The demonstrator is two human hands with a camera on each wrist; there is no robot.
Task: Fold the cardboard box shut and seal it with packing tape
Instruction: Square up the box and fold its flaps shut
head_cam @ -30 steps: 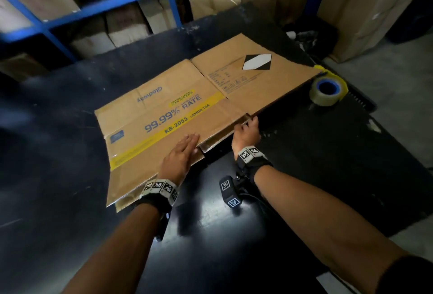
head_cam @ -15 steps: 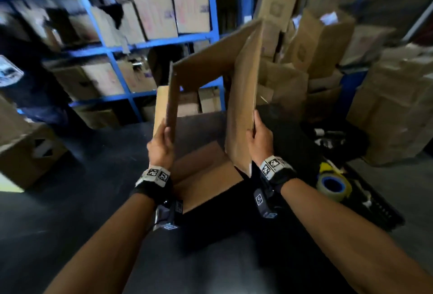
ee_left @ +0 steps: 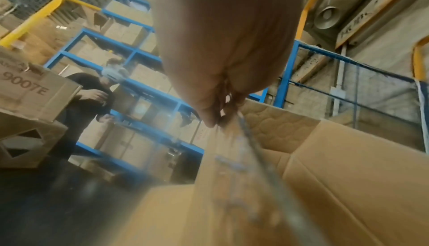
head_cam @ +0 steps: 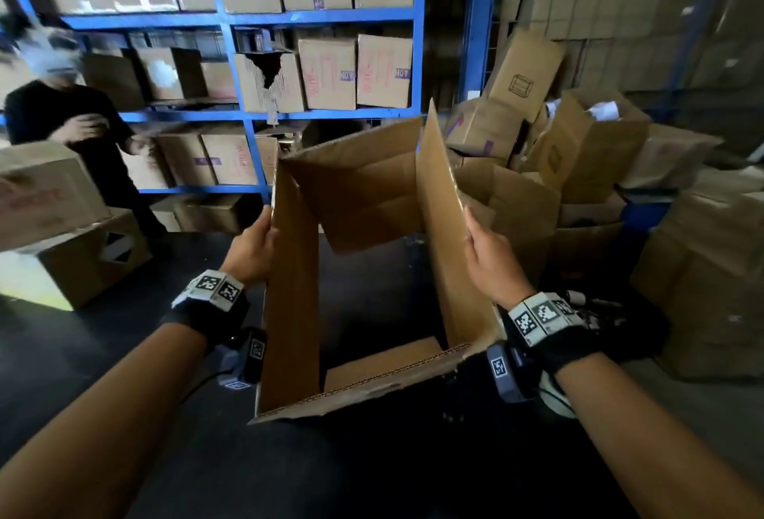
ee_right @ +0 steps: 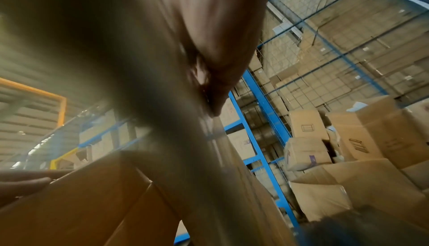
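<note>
Cardboard box (head_cam: 364,204), opened into a tube with its flaps loose, is held up over the black table (head_cam: 103,353) between both hands. Left hand (head_cam: 252,248) grips the edge of the left panel, fingers curled round it; right hand (head_cam: 490,260) grips the edge of the right panel likewise. Blue shelving (head_cam: 248,18) with cartons stands beyond.

I have both forearms stretched forward, each wrist in a black strap with checkered markers. My left hand (head_cam: 253,248) grips the left panel's edge, and my right hand (head_cam: 492,260) grips the right panel's edge, thumbs on top.
</note>
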